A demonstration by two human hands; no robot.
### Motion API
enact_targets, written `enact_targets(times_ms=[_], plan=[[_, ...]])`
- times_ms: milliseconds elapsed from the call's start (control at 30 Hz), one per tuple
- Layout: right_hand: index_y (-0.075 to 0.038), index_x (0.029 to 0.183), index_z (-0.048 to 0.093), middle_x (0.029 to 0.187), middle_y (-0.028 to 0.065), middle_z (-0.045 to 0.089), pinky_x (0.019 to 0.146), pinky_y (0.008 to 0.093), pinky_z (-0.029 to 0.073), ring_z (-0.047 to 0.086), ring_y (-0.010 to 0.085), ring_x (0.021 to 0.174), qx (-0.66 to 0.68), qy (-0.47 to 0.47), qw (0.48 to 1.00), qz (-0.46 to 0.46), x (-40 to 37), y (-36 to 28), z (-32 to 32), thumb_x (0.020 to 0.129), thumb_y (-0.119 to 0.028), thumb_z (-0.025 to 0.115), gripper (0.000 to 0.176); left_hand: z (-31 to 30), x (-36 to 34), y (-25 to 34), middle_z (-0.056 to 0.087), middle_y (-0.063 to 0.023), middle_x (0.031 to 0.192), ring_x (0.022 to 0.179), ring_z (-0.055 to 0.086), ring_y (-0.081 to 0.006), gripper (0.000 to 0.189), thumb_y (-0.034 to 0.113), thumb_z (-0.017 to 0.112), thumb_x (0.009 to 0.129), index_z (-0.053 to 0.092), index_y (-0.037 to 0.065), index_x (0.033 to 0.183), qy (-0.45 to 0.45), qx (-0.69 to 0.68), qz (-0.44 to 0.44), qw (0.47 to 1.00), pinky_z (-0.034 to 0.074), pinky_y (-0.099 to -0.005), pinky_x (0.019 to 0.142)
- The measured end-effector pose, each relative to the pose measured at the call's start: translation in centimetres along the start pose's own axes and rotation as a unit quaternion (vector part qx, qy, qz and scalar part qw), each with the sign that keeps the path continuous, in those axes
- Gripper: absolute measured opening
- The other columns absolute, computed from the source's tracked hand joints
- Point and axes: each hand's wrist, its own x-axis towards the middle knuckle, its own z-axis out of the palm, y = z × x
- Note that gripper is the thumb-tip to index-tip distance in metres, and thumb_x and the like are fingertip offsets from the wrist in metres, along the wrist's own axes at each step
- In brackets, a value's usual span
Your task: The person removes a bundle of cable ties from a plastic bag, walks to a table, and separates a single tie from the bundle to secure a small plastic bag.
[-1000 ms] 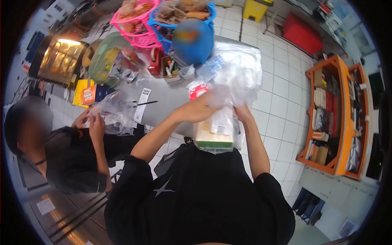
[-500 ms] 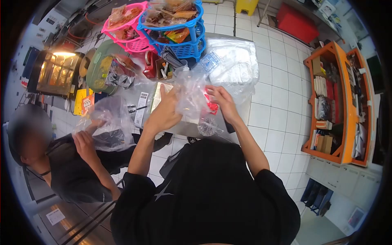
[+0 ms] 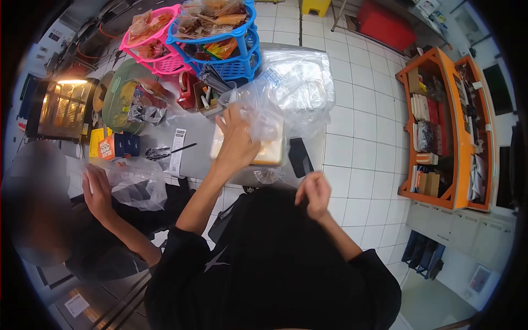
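Note:
My left hand (image 3: 239,137) is closed on a clear plastic bag (image 3: 265,122), bunched up beside its fingers. Under the bag lies a whitish, yellow-edged block or container (image 3: 275,146); my hand and the plastic cover much of it. My right hand (image 3: 315,195) is off the table's front edge, close to my body, its fingers curled and slightly blurred. What it holds, if anything, is hidden. A black phone (image 3: 300,157) lies on the table just above this hand. A crumpled clear plastic piece (image 3: 268,175) sits at the table's front edge.
Flat clear plastic bags (image 3: 302,82) are stacked at the back right. Blue (image 3: 234,69) and pink basket tiers (image 3: 168,63) stand behind. A tape dispenser (image 3: 186,91), a paper slip (image 3: 176,152) and a pen (image 3: 184,147) are leftward. A co-worker (image 3: 104,220) handles another clear bag (image 3: 137,184).
My right hand has left the bag and moved down toward my body, its fingers curling. The red item near it no longer shows. My left hand stays at the bag. The view has shifted slightly.

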Motion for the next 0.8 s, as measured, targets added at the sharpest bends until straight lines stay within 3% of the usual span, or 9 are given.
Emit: enact_targets(times_ms=[67,267,367,433,567,600,700,767,800], plan=[[-0.003,0.095,0.051,0.077,0.0065,0.061,0.056,0.0222,0.044,0.054,0.0077,0.065,-0.086,0.108,0.988,-0.073,2.3,0.8,-2.3,0.106,-0.024,0.047,0.024,0.6,-0.1,-1.3,0.039,-0.0226,0.13,0.127,0.034,-0.0421,0.048,0.013,0.062,0.076,0.059,0.007,0.124,-0.033,-0.014,-0.003,0.999,0.014,-0.0676,0.11],[-0.002,0.102,0.06,0.093,0.0091,0.067,0.062,0.0269,0.05,0.063,0.0142,0.076,-0.056,0.052,0.996,-0.047,12.2,3.4,-0.9,0.102,-0.02,0.054,0.018,7.2,4.7,-13.0,0.045,-0.0219,0.121,0.122,0.038,-0.0414,0.049,0.016,0.064,0.077,0.06,0.008,0.125,-0.152,-0.044,0.134,0.978,0.026,-0.0582,0.106],[0.001,0.099,0.061,0.093,0.013,0.068,0.065,0.0321,0.053,0.067,0.0189,0.082,-0.334,0.015,0.923,-0.188,17.0,7.7,-1.7,0.097,-0.019,0.058,0.02,11.0,4.4,-13.8,0.047,-0.0235,0.116,0.117,0.041,-0.0423,0.049,0.015,0.063,0.076,0.059,0.003,0.123,-0.158,0.022,0.062,0.985,0.032,-0.0538,0.103],[0.002,0.099,0.061,0.089,0.0198,0.068,0.07,0.0394,0.054,0.069,0.0285,0.083,-0.4,0.024,0.914,-0.068,19.4,9.8,-3.3,0.094,-0.018,0.06,0.021,13.1,4.4,-14.6,0.048,-0.0249,0.115,0.114,0.043,-0.0431,0.049,0.014,0.062,0.076,0.058,-0.001,0.123,-0.13,0.066,-0.002,0.989,0.034,-0.053,0.101],[0.002,0.095,0.065,0.085,0.0257,0.069,0.073,0.044,0.053,0.067,0.0432,0.082,-0.523,0.003,0.85,-0.062,19.9,9.0,-3.6,0.091,-0.012,0.058,0.016,15.5,4.7,-17.8,0.046,-0.0324,0.126,0.123,0.041,-0.0492,0.055,0.005,0.059,0.073,0.052,-0.01,0.125,-0.191,-0.014,0.089,0.978,0.033,-0.0532,0.108],[0.002,0.095,0.065,0.085,0.0257,0.069,0.073,0.044,0.053,0.067,0.0432,0.082,-0.525,0.0,0.849,-0.064,20.4,9.0,-3.5,0.091,-0.012,0.058,0.016,15.3,4.6,-17.7,0.045,-0.0352,0.129,0.127,0.04,-0.0507,0.058,0.001,0.058,0.071,0.05,-0.011,0.127,-0.165,-0.044,0.165,0.971,0.033,-0.0515,0.111],[0.002,0.091,0.065,0.078,0.0204,0.07,0.062,0.0402,0.054,0.069,0.0346,0.066,-0.503,0.013,0.846,-0.176,21.3,9.1,-2.8,0.091,-0.012,0.06,0.015,14.5,3.4,-17.5,0.053,-0.0304,0.124,0.122,0.048,-0.045,0.056,-0.001,0.062,0.072,0.054,-0.006,0.127,-0.106,-0.109,0.118,0.981,0.039,-0.0432,0.108],[0.002,0.091,0.066,0.075,0.0133,0.071,0.048,0.0333,0.05,0.065,0.0205,0.053,-0.326,0.021,0.945,0.031,22.1,9.5,-2.2,0.091,-0.012,0.063,0.014,13.7,2.7,-17.2,0.058,-0.025,0.12,0.114,0.055,-0.0416,0.052,0.003,0.068,0.076,0.056,-0.001,0.126,-0.083,-0.127,0.101,0.983,0.043,-0.0416,0.102],[0.002,0.091,0.066,0.075,0.0133,0.071,0.048,0.0333,0.05,0.065,0.0205,0.053,-0.324,0.022,0.945,0.031,22.6,10.2,-2.2,0.091,-0.012,0.063,0.014,13.3,2.2,-16.9,0.059,-0.0225,0.114,0.108,0.057,-0.0396,0.05,0.006,0.072,0.074,0.058,0.0,0.121,-0.092,-0.131,0.094,0.983,0.045,-0.0403,0.097]])
